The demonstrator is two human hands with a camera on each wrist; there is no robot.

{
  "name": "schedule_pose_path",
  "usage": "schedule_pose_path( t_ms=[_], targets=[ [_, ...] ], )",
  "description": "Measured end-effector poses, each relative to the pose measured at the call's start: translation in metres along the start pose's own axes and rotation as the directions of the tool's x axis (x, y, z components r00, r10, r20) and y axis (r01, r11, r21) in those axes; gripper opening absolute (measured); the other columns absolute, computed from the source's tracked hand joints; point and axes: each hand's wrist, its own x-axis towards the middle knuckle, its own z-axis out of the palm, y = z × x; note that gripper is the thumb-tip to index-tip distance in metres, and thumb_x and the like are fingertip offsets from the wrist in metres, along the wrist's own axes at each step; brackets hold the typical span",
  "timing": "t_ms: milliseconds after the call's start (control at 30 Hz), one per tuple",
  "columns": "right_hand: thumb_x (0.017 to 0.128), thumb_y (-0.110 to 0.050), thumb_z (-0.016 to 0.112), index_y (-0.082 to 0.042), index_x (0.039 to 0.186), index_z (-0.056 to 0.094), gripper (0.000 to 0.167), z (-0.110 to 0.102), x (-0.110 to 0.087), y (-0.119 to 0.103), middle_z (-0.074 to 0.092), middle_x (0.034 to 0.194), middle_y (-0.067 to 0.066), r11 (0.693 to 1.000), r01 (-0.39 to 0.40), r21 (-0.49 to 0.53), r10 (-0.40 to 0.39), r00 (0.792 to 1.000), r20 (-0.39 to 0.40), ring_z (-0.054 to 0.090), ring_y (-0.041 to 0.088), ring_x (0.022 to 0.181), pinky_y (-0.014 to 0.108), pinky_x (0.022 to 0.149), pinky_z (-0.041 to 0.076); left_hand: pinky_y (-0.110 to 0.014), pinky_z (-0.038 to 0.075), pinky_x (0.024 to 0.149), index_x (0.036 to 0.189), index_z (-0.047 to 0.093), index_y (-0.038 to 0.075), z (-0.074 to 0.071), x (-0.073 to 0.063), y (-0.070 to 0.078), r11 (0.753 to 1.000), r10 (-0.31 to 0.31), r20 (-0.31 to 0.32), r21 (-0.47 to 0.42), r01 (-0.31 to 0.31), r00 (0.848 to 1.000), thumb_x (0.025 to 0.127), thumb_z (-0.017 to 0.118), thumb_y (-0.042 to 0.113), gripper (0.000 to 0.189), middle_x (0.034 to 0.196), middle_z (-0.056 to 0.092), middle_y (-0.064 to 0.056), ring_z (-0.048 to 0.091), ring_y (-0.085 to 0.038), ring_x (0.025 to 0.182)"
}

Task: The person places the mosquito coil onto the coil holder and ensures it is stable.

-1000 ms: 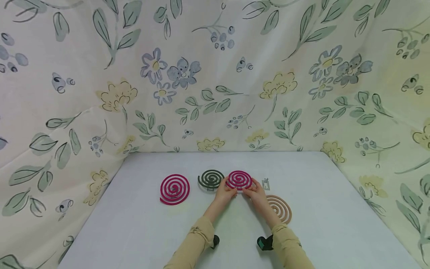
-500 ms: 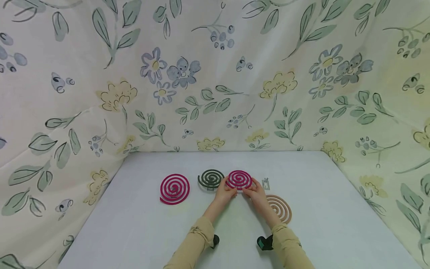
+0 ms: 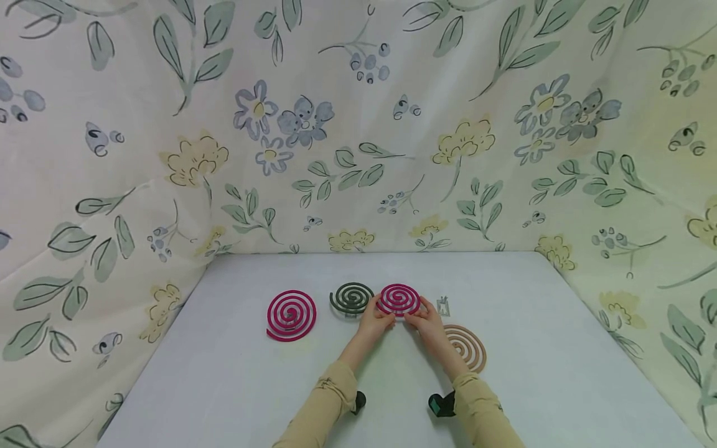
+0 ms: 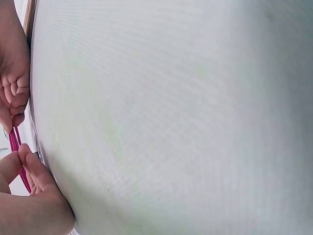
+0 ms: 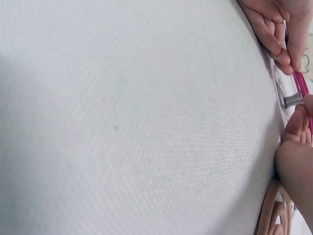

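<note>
A pink mosquito coil [image 3: 398, 300] lies level between my two hands at the middle of the table. My left hand [image 3: 375, 322] pinches its left edge between thumb and fingers. On the opposite edge, my right hand [image 3: 429, 322] pinches the same coil. The right wrist view shows a small grey metal stand [image 5: 293, 100] beneath the coil, close to the right fingertips. Directly left of my left hand is a dark green mosquito coil [image 3: 351, 298], raised on a metal stand. My right wrist partly covers a tan mosquito coil [image 3: 473, 348].
Another pink mosquito coil [image 3: 291, 315] sits farther left on the white table [image 3: 235, 392]. To the right of my right hand lies a loose metal stand [image 3: 443, 307]. A floral cloth [image 3: 358, 205] hangs behind the table.
</note>
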Motion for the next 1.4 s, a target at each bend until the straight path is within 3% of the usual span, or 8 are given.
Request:
schedule_pose_path(
  t_ms=[33,167,333,567,767,900,1267,1400],
  targets=[
    [0.085,-0.005,0.065,0.009,0.144,0.019,0.077,0.002,-0.003,-0.007,0.053,0.071,-0.007,0.998,-0.047,-0.033,0.046,0.999,-0.027,0.049,0.002,0.067,0.016,0.063,0.043,-0.027,0.055,0.068,0.141,0.032,-0.005,0.000,0.000,0.000,1.000,-0.001,0.000,0.002,0.001,1.000,0.086,0.062,-0.004,0.063,0.074,0.064,-0.020,0.063,-0.013,0.065],
    [0.088,0.001,0.060,0.010,0.145,0.017,0.072,0.005,-0.006,-0.016,0.052,0.070,-0.008,0.992,-0.108,-0.060,0.106,0.993,-0.042,0.048,0.000,0.066,0.014,0.063,0.043,-0.028,0.055,0.068,0.142,0.032,-0.004,0.000,-0.001,0.002,1.000,-0.006,-0.003,0.010,0.006,1.000,0.086,0.062,-0.004,0.063,0.073,0.063,-0.017,0.064,-0.014,0.066],
    [0.089,0.002,0.059,0.007,0.146,0.018,0.071,0.006,-0.007,-0.019,0.050,0.069,-0.008,0.987,-0.148,-0.062,0.145,0.988,-0.054,0.047,0.001,0.065,0.014,0.063,0.043,-0.032,0.056,0.069,0.141,0.031,-0.007,0.001,0.002,0.000,1.000,-0.006,-0.003,0.005,0.006,1.000,0.086,0.061,-0.006,0.063,0.074,0.062,-0.020,0.065,-0.019,0.067],
    [0.088,0.002,0.059,0.009,0.145,0.020,0.069,0.006,-0.005,-0.014,0.048,0.068,-0.008,0.990,-0.126,-0.066,0.123,0.991,-0.053,0.047,0.002,0.064,0.015,0.061,0.042,-0.025,0.055,0.067,0.142,0.031,-0.004,0.001,-0.003,0.003,0.999,-0.026,-0.004,-0.022,0.026,1.000,0.086,0.061,-0.005,0.064,0.066,0.055,-0.001,0.062,-0.010,0.065],
    [0.088,0.002,0.059,0.008,0.145,0.020,0.070,0.006,-0.004,-0.013,0.048,0.068,-0.009,0.989,-0.132,-0.061,0.128,0.990,-0.056,0.046,0.001,0.063,0.015,0.061,0.041,-0.031,0.056,0.069,0.141,0.030,-0.008,-0.001,-0.008,0.013,0.999,-0.034,0.007,-0.025,0.034,0.999,0.086,0.060,-0.008,0.063,0.068,0.057,-0.009,0.062,-0.016,0.065],
    [0.088,0.002,0.059,0.008,0.145,0.019,0.070,0.006,-0.003,-0.013,0.047,0.068,-0.009,0.990,-0.129,-0.051,0.126,0.990,-0.055,0.046,0.001,0.063,0.015,0.061,0.041,-0.030,0.055,0.069,0.142,0.029,-0.008,-0.001,-0.011,0.018,0.999,-0.037,0.013,-0.030,0.037,0.999,0.086,0.059,-0.008,0.063,0.069,0.058,-0.010,0.060,-0.014,0.064],
    [0.088,0.002,0.059,0.008,0.145,0.019,0.069,0.005,-0.004,-0.014,0.048,0.068,-0.009,0.991,-0.122,-0.055,0.119,0.992,-0.051,0.046,0.001,0.063,0.015,0.061,0.041,-0.028,0.055,0.070,0.143,0.029,-0.006,-0.001,-0.008,0.015,0.998,-0.055,0.017,-0.020,0.055,0.998,0.087,0.060,-0.005,0.064,0.068,0.055,-0.003,0.060,-0.013,0.065],
    [0.089,0.001,0.059,0.007,0.145,0.020,0.069,0.006,-0.004,-0.014,0.048,0.069,-0.009,0.989,-0.132,-0.063,0.128,0.990,-0.053,0.046,0.001,0.064,0.015,0.062,0.042,-0.027,0.055,0.071,0.143,0.032,0.000,-0.001,-0.001,0.003,0.999,-0.041,0.006,-0.017,0.041,0.999,0.087,0.063,0.000,0.064,0.069,0.059,-0.005,0.063,-0.015,0.067]
  ],
)
